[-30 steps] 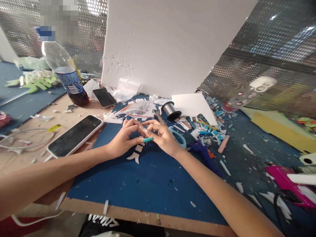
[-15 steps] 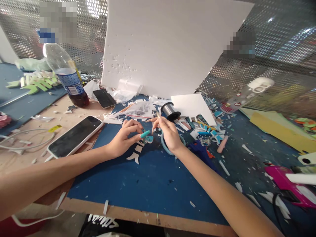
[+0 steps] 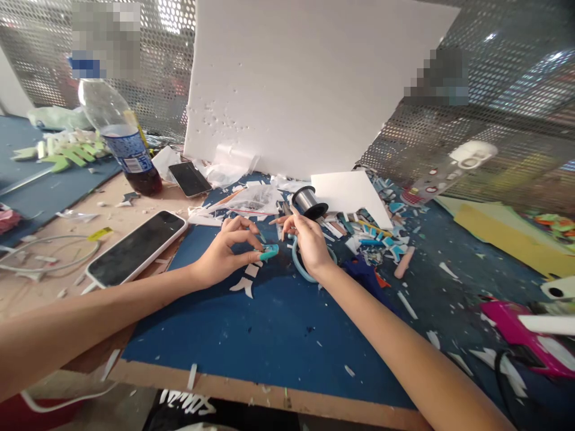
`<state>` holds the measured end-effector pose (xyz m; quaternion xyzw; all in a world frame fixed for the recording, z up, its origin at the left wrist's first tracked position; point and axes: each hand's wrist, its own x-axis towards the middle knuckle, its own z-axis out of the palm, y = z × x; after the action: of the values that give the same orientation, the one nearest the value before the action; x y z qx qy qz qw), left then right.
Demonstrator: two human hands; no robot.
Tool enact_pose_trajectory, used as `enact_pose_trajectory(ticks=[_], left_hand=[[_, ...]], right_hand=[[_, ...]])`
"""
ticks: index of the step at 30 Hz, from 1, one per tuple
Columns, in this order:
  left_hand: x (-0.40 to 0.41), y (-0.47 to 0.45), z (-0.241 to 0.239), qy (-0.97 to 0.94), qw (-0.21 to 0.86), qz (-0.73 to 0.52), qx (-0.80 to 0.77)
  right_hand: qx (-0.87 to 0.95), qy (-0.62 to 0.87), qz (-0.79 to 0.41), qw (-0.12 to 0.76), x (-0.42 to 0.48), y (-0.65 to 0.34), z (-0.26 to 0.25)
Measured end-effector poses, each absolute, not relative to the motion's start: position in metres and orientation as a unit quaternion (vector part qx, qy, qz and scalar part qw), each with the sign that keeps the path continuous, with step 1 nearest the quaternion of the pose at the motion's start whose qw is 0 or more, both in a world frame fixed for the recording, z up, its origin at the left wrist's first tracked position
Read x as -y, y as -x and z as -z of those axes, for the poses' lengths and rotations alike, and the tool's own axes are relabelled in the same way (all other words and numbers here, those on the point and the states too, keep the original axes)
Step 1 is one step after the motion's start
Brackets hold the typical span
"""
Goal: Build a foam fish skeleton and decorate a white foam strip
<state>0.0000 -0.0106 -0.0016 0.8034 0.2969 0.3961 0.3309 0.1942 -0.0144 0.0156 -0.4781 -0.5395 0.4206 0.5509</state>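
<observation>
My left hand (image 3: 227,251) is closed in a pinch, thumb and forefinger on a small blue-and-white piece (image 3: 271,248). Its long teal thumbnail covers part of the piece. Just below, a white tail-shaped piece (image 3: 243,286) and a small white segment (image 3: 252,270) lie in a row on the blue mat (image 3: 269,335). My right hand (image 3: 309,242) hovers over a light blue ring (image 3: 296,263), its fingers curled close together. Whatever is between them is too small to make out. Behind it lies a spool of fine wire or line (image 3: 306,202).
A phone (image 3: 137,248), a second dark phone (image 3: 190,178) and a drink bottle (image 3: 128,149) stand or lie at left. Cut scraps (image 3: 377,233) litter the right. A white board (image 3: 291,84) rises behind. A magenta tool (image 3: 523,338) lies far right.
My left thumb has lowered onto the blue-and-white piece, which has shifted slightly up and away from the white segments. My right hand has moved only a little, its fingers drawing slightly right.
</observation>
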Motion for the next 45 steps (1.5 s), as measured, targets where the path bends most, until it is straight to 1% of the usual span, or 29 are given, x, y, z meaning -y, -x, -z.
enact_pose_trajectory(ticks=[13,19,22,27,29,34,39,42,45], left_hand=[[0.010,0.000,0.000,-0.798,0.340,-0.390,-0.308],[0.012,0.000,-0.003,-0.798,0.328,-0.396,-0.314],[0.013,0.000,-0.005,-0.792,0.313,-0.412,-0.323],[0.012,-0.001,-0.003,-0.770,0.322,-0.444,-0.326],[0.011,-0.001,-0.002,-0.761,0.331,-0.455,-0.324],[0.010,-0.002,-0.002,-0.735,0.357,-0.481,-0.317],[0.010,-0.003,0.003,-0.653,0.461,-0.531,-0.283],[0.009,-0.003,0.010,-0.634,0.486,-0.540,-0.265],[0.008,-0.002,0.013,-0.640,0.529,-0.506,-0.232]], right_hand=[[0.559,0.474,-0.420,0.535,0.015,-0.195,-0.016],[0.615,0.480,-0.379,0.497,0.018,-0.195,-0.014],[0.678,0.455,-0.358,0.452,0.023,-0.195,-0.018],[0.765,0.424,-0.371,0.312,0.031,-0.194,-0.027],[0.778,0.419,-0.373,0.284,0.032,-0.193,-0.028],[0.763,0.421,-0.376,0.315,0.031,-0.188,-0.026],[0.719,0.426,-0.433,0.338,0.032,-0.183,-0.028],[0.670,0.406,-0.493,0.378,0.031,-0.182,-0.030],[0.616,0.391,-0.527,0.436,0.030,-0.182,-0.033]])
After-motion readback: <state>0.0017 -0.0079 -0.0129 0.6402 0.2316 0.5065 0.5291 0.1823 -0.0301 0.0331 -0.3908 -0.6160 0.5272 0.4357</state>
